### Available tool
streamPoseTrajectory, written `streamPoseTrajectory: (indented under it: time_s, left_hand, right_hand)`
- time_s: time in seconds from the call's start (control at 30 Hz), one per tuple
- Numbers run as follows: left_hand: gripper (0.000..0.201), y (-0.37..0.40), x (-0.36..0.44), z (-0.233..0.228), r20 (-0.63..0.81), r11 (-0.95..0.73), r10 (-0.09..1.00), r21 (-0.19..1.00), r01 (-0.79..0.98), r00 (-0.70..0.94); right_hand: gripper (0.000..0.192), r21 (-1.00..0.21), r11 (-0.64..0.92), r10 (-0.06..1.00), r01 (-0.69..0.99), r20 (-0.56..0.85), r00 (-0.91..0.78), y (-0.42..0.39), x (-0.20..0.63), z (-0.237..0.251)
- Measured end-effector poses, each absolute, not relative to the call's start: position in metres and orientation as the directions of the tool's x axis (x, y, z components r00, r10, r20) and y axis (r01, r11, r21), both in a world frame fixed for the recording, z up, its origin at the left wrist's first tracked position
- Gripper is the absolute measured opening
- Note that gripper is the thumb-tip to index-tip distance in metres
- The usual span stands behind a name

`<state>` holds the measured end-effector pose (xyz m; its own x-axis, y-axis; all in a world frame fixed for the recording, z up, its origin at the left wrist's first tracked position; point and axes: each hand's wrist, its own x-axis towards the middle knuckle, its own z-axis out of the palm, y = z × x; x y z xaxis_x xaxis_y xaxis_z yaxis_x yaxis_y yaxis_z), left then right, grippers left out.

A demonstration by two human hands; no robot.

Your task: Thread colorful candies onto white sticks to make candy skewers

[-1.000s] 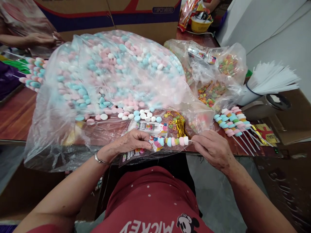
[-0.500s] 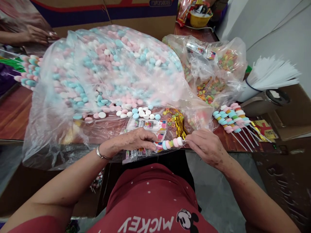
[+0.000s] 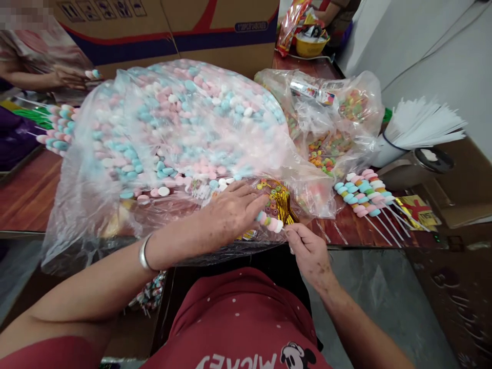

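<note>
My right hand is closed on the bare stick end of a candy skewer, with pink, white, blue and green sweets threaded on it. The skewer's far end is hidden by my left hand. That hand lies stretched out over the small printed bags, fingers extended towards the gold twist ties and the ring-shaped gummies. Loose round sweets lie along the front of a large clear bag full of pink, blue and white sweets.
Finished-looking skewers lie at the right, near a cup of white sticks and a lidded mug. A bag of gummies sits behind. Across the table, a co-worker's hand holds sweets beside more skewers. A large carton stands behind.
My left hand has come off the skewer's end and reached forward and right over the printed bags. My right hand has shifted slightly left and nearer, still with the skewer.
</note>
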<state>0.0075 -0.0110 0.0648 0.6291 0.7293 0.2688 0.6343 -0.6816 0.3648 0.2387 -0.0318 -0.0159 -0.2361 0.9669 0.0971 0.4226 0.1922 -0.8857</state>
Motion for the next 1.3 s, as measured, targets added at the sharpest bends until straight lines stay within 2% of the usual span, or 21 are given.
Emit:
streamPoseTrajectory:
  time_s: [0.07, 0.13, 0.17, 0.2, 0.23, 0.27, 0.3, 0.37, 0.43, 0.53, 0.63, 0.73, 0.8, 0.87, 0.93, 1.0, 1.07, 1.1, 1.13, 1.2, 1.3]
  left_hand:
    - [0.028, -0.032, 0.014, 0.072, 0.48, -0.752, 0.645, 0.264, 0.604, 0.594]
    - [0.028, -0.055, 0.014, 0.07, 0.603, -0.758, 0.612, 0.265, 0.596, 0.512]
    - [0.026, -0.064, 0.012, 0.064, 0.671, -0.74, 0.621, 0.332, 0.585, 0.406]
    - [0.023, -0.07, 0.01, 0.056, 0.69, -0.673, 0.684, 0.469, 0.572, 0.239]
    - [0.019, -0.072, 0.008, 0.047, 0.684, -0.597, 0.729, 0.625, 0.503, 0.017]
    - [0.013, -0.071, 0.007, 0.038, 0.64, -0.537, 0.719, 0.759, 0.369, -0.269]
    - [0.012, -0.068, 0.007, 0.03, 0.492, -0.46, 0.753, 0.868, 0.186, -0.437]
    - [0.033, -0.054, 0.008, 0.022, 0.214, -0.347, 0.82, 0.923, -0.165, -0.531]
    - [0.051, -0.038, 0.012, 0.025, 0.076, -0.29, 0.877, 0.871, -0.396, -0.475]
    - [0.049, -0.017, 0.019, 0.036, -0.023, -0.214, 0.921, 0.806, -0.552, -0.39]
    - [0.034, -0.005, 0.024, 0.04, -0.112, -0.139, 0.932, 0.769, -0.624, -0.345]
    - [0.029, 0.002, 0.027, 0.035, -0.141, -0.117, 0.935, 0.745, -0.657, -0.326]
    - [0.032, 0.005, 0.031, 0.03, -0.146, -0.13, 0.928, 0.734, -0.667, -0.342]
    - [0.036, 0.006, 0.035, 0.027, -0.15, -0.145, 0.921, 0.725, -0.673, -0.36]
    - [0.04, 0.007, 0.039, 0.025, -0.15, -0.147, 0.923, 0.715, -0.683, -0.355]
    - [0.041, 0.006, 0.044, 0.023, -0.152, -0.132, 0.931, 0.704, -0.698, -0.33]
    - [0.041, 0.003, 0.049, 0.022, -0.153, -0.114, 0.942, 0.695, -0.71, -0.3]
    - [0.04, 0.001, 0.052, 0.022, -0.15, -0.104, 0.947, 0.692, -0.714, -0.283]
    - [0.039, -0.002, 0.054, 0.021, -0.147, -0.088, 0.954, 0.691, -0.717, -0.26]
    - [0.037, -0.006, 0.058, 0.019, -0.148, -0.049, 0.967, 0.691, -0.722, -0.208]
    - [0.038, -0.008, 0.053, 0.018, -0.142, -0.031, 0.974, 0.695, -0.719, -0.179]
  right_hand:
    - [0.03, -0.94, 0.097, 0.984, 0.328, 0.041, -0.173, -0.033, 0.234, -0.019]
    - [0.032, -0.965, 0.052, 0.99, 0.258, 0.015, -0.143, -0.032, 0.231, -0.021]
    - [0.033, -0.971, 0.043, 0.99, 0.235, 0.011, -0.138, -0.032, 0.231, -0.021]
    - [0.033, -0.975, 0.039, 0.99, 0.22, 0.008, -0.137, -0.031, 0.23, -0.022]
    - [0.034, -0.977, 0.036, 0.99, 0.21, 0.006, -0.139, -0.031, 0.23, -0.022]
    - [0.034, -0.979, 0.032, 0.99, 0.204, 0.003, -0.14, -0.031, 0.229, -0.022]
    - [0.034, -0.98, 0.03, 0.99, 0.197, 0.002, -0.14, -0.03, 0.227, -0.023]
    - [0.033, -0.982, 0.033, 0.989, 0.188, 0.004, -0.149, -0.031, 0.222, -0.024]
    - [0.031, -0.978, 0.057, 0.984, 0.201, 0.022, -0.175, -0.033, 0.215, -0.025]
    - [0.026, -0.954, 0.159, 0.956, 0.256, 0.084, -0.282, -0.036, 0.205, -0.026]
    - [0.024, -0.881, 0.364, 0.875, 0.304, 0.211, -0.435, -0.039, 0.202, -0.027]
    - [0.025, -0.715, 0.57, 0.788, 0.406, 0.335, -0.517, -0.041, 0.204, -0.029]
    - [0.025, -0.595, 0.633, 0.766, 0.495, 0.387, -0.514, -0.042, 0.204, -0.031]
    - [0.025, -0.554, 0.629, 0.777, 0.546, 0.417, -0.471, -0.044, 0.203, -0.032]
    - [0.024, -0.639, 0.562, 0.826, 0.525, 0.4, -0.396, -0.046, 0.199, -0.031]
    - [0.022, -0.81, 0.422, 0.895, 0.406, 0.302, -0.327, -0.047, 0.194, -0.03]
    - [0.022, -0.966, 0.175, 0.949, 0.19, 0.115, -0.293, -0.046, 0.188, -0.028]
    - [0.022, -0.998, 0.02, 0.957, 0.058, 0.002, -0.291, -0.046, 0.185, -0.026]
    - [0.023, -0.988, -0.134, 0.947, -0.073, -0.106, -0.304, -0.046, 0.181, -0.025]
    - [0.022, -0.888, -0.363, 0.9, -0.282, -0.257, -0.351, -0.044, 0.176, -0.021]
    - [0.023, -0.799, -0.452, 0.875, -0.397, -0.311, -0.371, -0.043, 0.174, -0.017]
